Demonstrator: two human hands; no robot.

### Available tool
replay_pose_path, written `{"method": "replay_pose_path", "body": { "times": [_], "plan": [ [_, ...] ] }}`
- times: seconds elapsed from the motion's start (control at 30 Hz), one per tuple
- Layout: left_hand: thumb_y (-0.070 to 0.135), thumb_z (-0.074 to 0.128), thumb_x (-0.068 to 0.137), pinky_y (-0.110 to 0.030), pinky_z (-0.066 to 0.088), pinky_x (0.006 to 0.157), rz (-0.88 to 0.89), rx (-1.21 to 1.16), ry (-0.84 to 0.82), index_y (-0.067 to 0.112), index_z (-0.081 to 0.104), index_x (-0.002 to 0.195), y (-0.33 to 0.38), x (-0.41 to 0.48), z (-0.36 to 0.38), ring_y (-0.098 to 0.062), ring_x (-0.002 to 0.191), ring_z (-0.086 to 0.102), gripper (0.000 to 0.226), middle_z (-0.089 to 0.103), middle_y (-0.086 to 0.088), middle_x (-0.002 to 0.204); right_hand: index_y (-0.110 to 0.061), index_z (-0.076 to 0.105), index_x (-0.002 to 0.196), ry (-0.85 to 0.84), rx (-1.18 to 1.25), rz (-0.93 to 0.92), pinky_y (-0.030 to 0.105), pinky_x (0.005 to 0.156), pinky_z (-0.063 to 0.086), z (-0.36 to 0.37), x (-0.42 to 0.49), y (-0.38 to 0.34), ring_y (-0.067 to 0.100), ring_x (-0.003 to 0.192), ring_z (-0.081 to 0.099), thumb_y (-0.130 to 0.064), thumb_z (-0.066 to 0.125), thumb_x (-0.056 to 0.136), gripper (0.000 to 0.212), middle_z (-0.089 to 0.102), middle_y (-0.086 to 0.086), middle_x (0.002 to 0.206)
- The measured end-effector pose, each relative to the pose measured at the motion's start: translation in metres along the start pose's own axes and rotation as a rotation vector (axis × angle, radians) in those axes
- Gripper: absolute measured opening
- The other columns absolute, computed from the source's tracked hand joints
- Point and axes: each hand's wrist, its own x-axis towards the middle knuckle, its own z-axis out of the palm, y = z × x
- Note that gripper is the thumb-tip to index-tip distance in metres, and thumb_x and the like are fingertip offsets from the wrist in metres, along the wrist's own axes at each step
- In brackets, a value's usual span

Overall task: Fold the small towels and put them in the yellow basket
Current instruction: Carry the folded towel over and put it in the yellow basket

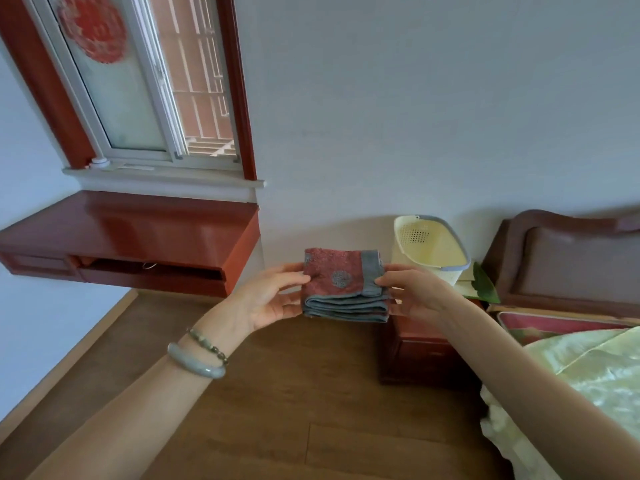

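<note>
Towel (341, 284), folded, spans left-right between left hand (273, 301) and right hand (414, 294), fingers (386, 280) pinching each end.

Count log, this moment. Towel (341, 285): 1, folded, red with grey border, pinched between my 2 hands, left hand (270, 299) and right hand (412, 292). Basket (431, 249): 1, yellow, at the back edge of the nightstand (415, 351). Nightstands: 1. On my left wrist, 2 pieces: 1 bangle (195, 362), 1 beaded bracelet (207, 342). Desk (138, 233): 1. Window (138, 81): 1, with 1 red paper cutout (91, 27). Bed (588, 368): 1.
</note>
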Motion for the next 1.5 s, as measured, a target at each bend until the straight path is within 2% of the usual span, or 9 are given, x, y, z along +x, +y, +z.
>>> {"method": "replay_pose_path", "body": {
  "times": [0.07, 0.2, 0.4, 0.6, 0.77, 0.9, 1.0, 1.33, 1.5],
  "plan": [
    [0.002, 0.058, 0.087, -0.039, 0.055, 0.081, -0.024, -0.003, -0.024, 0.013, 0.062, 0.113, 0.011, 0.03, -0.003, -0.026, 0.098, 0.063, 0.029, 0.064, -0.013, 0.111, -0.004, 0.058, 0.112, 0.016, 0.002, -0.004, 0.025, 0.048, 0.052, -0.002, 0.025, -0.012, 0.02, 0.078, 0.063, 0.007, 0.054, 0.084, 0.03, 0.064, 0.011, 0.089],
    [0.001, 0.058, 0.087, -0.033, 0.06, 0.063, -0.06, 0.011, -0.056, 0.013, 0.061, 0.111, 0.035, 0.096, -0.005, -0.026, 0.095, 0.061, 0.027, 0.061, -0.013, 0.11, -0.003, 0.061, 0.104, 0.069, 0.012, -0.01, 0.026, 0.047, 0.052, -0.012, 0.077, -0.034, 0.018, 0.069, 0.064, 0.009, 0.053, 0.083, 0.025, 0.065, 0.01, 0.08],
    [0.003, 0.059, 0.085, -0.031, 0.06, 0.066, -0.092, 0.11, -0.191, 0.013, 0.061, 0.109, 0.083, 0.216, -0.01, -0.026, 0.096, 0.062, 0.026, 0.061, -0.013, 0.109, -0.003, 0.062, 0.106, 0.195, 0.053, -0.053, 0.033, 0.06, 0.057, -0.029, 0.168, -0.068, 0.021, 0.077, 0.061, 0.008, 0.055, 0.082, 0.027, 0.064, 0.01, 0.085],
    [0.003, 0.06, 0.085, -0.029, 0.057, 0.062, -0.148, 0.199, -0.339, 0.014, 0.062, 0.109, 0.14, 0.334, 0.004, -0.021, 0.088, 0.063, 0.026, 0.065, -0.008, 0.101, -0.005, 0.062, 0.104, 0.33, 0.142, -0.067, 0.031, 0.058, 0.057, -0.048, 0.244, -0.109, 0.02, 0.078, 0.062, 0.008, 0.055, 0.083, 0.026, 0.065, 0.01, 0.088],
    [0.002, 0.06, 0.085, -0.034, 0.054, 0.077, -0.178, 0.273, -0.459, 0.016, 0.064, 0.108, 0.169, 0.414, 0.032, -0.02, 0.089, 0.063, 0.027, 0.067, -0.005, 0.1, -0.003, 0.058, 0.117, 0.469, 0.219, -0.092, 0.029, 0.053, 0.055, -0.072, 0.285, -0.134, 0.022, 0.081, 0.062, 0.008, 0.057, 0.083, 0.036, 0.064, 0.011, 0.093],
    [0.003, 0.061, 0.085, -0.029, 0.056, 0.062, -0.254, 0.338, -0.542, 0.016, 0.065, 0.11, 0.171, 0.474, 0.064, -0.017, 0.082, 0.066, 0.029, 0.068, -0.004, 0.097, -0.003, 0.057, 0.121, 0.56, 0.272, -0.082, 0.03, 0.055, 0.056, -0.102, 0.31, -0.143, 0.022, 0.084, 0.062, 0.007, 0.057, 0.083, 0.039, 0.062, 0.012, 0.098],
    [0.002, 0.061, 0.085, -0.028, 0.056, 0.059, -0.305, 0.357, -0.59, 0.015, 0.063, 0.114, 0.166, 0.517, 0.091, -0.018, 0.082, 0.067, 0.033, 0.067, -0.005, 0.099, -0.003, 0.055, 0.124, 0.632, 0.307, -0.076, 0.029, 0.054, 0.054, -0.129, 0.328, -0.147, 0.023, 0.084, 0.062, 0.007, 0.057, 0.082, 0.043, 0.061, 0.013, 0.101],
    [-0.004, 0.056, 0.086, -0.03, 0.056, 0.06, -0.384, 0.494, -0.706, 0.017, 0.062, 0.112, 0.132, 0.67, 0.201, -0.016, 0.077, 0.068, 0.034, 0.069, -0.003, 0.093, -0.006, 0.055, 0.119, 0.793, 0.366, -0.059, 0.034, 0.06, 0.055, -0.258, 0.412, -0.153, 0.023, 0.086, 0.064, 0.006, 0.058, 0.082, 0.039, 0.063, 0.016, 0.103],
    [-0.009, 0.055, 0.086, -0.034, 0.056, 0.065, -0.337, 0.628, -0.75, 0.012, 0.057, 0.12, 0.114, 0.736, 0.257, -0.021, 0.09, 0.066, 0.04, 0.065, -0.007, 0.105, -0.008, 0.052, 0.116, 0.898, 0.378, -0.062, 0.036, 0.062, 0.056, -0.31, 0.449, -0.149, 0.025, 0.086, 0.065, 0.009, 0.06, 0.08, 0.04, 0.062, 0.017, 0.106]
  ]
}}
